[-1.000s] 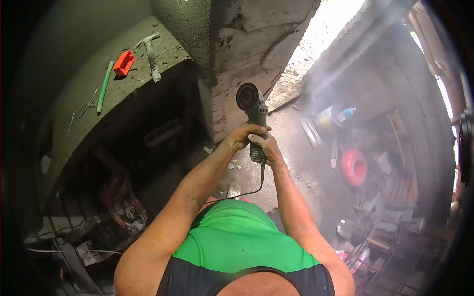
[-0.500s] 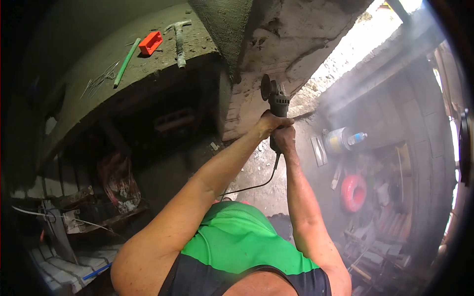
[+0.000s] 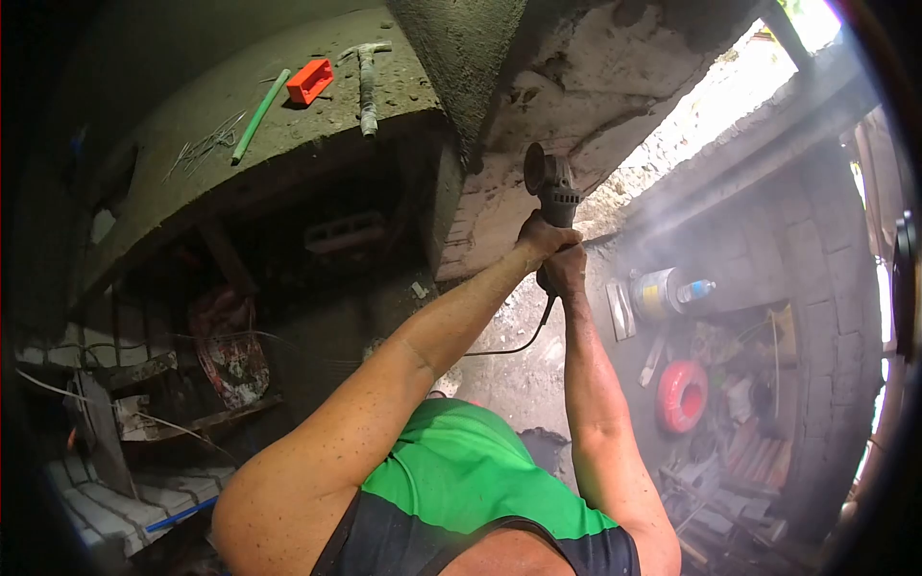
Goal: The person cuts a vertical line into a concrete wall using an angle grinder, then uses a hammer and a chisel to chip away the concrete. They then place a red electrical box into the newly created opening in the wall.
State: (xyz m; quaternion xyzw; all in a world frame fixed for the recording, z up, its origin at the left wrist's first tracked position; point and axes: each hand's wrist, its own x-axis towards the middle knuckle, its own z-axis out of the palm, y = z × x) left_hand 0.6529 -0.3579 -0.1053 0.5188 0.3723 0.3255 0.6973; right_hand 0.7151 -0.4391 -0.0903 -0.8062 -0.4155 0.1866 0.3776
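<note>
Gripping angle grinder (image 3: 560,196), left hand (image 3: 545,235) against right hand (image 3: 568,268) | concrete face (image 3: 619,72): scored lines near one edge, upper part rough | amount left: can't tell

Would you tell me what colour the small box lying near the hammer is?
The small box is bright orange-red, seen best in the head view.

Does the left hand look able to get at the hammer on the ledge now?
Probably not: the left hand grips the grinder alongside the right hand. Nothing covers the hammer on the ledge, though, so the way looks open.
</note>
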